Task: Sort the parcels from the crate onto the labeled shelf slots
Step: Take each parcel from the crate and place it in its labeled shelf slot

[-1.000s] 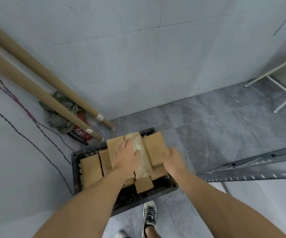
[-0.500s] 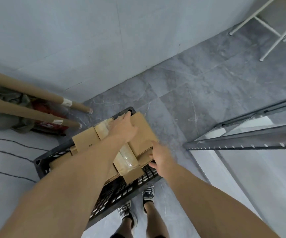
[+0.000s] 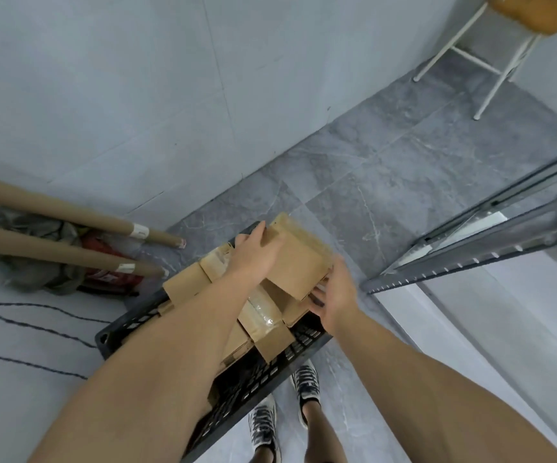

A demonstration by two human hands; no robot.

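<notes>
A black plastic crate (image 3: 272,365) stands on the floor in front of me, filled with several brown cardboard parcels (image 3: 183,287). One flat parcel (image 3: 299,262) is tilted up above the others at the crate's far right corner. My left hand (image 3: 253,259) grips its left edge, thumb on the top face. My right hand (image 3: 337,295) holds its near right edge, fingers curled under it. Below it lies a parcel with clear tape (image 3: 263,315). A grey metal shelf frame (image 3: 471,262) stands to the right; no slot labels are visible.
Two long cardboard tubes (image 3: 53,255) lean on the wall at left, over a red fire extinguisher (image 3: 110,275) and a crumpled cloth. A white-legged stool (image 3: 491,51) stands at the far right. My feet (image 3: 305,385) are just in front of the crate.
The parcel has come up off the stack, tilted toward the right. My right hand moved from the crate's edge to the parcel's near right edge. The view swung right.
</notes>
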